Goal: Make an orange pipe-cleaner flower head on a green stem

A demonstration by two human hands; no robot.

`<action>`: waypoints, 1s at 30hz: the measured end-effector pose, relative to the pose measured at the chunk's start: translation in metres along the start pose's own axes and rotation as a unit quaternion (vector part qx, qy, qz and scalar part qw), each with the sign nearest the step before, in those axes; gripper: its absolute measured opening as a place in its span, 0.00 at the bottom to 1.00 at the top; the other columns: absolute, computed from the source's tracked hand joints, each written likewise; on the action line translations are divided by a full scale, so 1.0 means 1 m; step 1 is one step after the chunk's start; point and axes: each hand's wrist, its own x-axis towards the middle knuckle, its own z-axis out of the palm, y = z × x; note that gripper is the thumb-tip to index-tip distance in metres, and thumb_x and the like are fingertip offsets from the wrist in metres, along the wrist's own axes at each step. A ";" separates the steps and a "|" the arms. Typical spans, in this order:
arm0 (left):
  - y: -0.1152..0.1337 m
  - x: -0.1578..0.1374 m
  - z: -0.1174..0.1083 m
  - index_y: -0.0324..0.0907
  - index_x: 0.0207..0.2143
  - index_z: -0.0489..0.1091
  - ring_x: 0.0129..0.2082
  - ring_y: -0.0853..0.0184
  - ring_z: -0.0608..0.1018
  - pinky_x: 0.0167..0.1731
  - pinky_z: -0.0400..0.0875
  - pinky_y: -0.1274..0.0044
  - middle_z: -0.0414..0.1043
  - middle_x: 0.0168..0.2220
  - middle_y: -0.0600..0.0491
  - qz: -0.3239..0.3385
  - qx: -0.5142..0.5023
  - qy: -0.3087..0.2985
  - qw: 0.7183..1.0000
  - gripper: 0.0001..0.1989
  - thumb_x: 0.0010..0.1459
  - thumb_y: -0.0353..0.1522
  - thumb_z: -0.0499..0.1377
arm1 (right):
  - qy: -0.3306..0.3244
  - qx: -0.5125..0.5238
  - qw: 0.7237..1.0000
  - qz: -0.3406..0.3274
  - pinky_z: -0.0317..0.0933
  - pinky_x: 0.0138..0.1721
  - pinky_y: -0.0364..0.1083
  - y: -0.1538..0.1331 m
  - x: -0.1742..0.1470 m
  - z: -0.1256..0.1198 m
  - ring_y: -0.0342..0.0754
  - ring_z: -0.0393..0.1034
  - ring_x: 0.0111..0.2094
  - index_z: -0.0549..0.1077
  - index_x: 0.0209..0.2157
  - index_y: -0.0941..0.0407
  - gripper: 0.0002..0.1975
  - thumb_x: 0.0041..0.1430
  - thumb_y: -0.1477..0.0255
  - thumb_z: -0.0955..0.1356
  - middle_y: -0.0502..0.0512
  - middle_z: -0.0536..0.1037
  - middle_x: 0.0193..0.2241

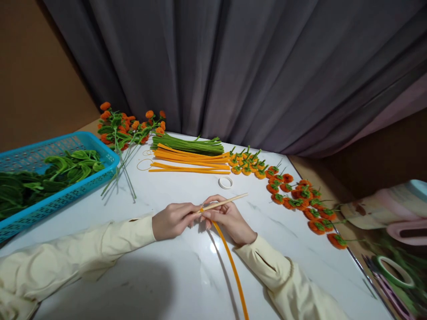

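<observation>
Over the middle of the white table, my left hand (176, 219) pinches one end of a thin wooden stick (230, 200). My right hand (230, 221) is closed around the same stick, whose free end points right and slightly up. An orange pipe cleaner (230, 262) meets the stick between my fingers and hangs in a long curve toward the near edge. Its upper end is mostly hidden by the fingertips. Just beyond my hands lies a white tape ring (225, 182). Behind it are rows of loose orange pipe cleaners (190, 168) and a bundle of green pipe cleaners (188, 144).
A blue basket (111, 166) of green leaves stands left. Finished orange flowers (123, 124) lie at the back left. Yellow-orange flower heads (247, 162) and darker orange ones (303, 195) run along the right. Beyond the right edge are green tape (395, 271), scissors (387, 284) and a jug (380, 204).
</observation>
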 end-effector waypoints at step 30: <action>0.003 0.009 0.008 0.35 0.29 0.65 0.15 0.76 0.68 0.16 0.66 0.82 0.66 0.19 0.56 -0.305 -0.318 0.013 0.897 0.15 0.55 0.40 0.56 | 0.017 -0.033 0.999 -0.021 0.63 0.23 0.42 0.001 0.000 0.002 0.41 0.69 0.19 0.64 0.32 0.58 0.13 0.47 0.71 0.72 0.52 0.77 0.23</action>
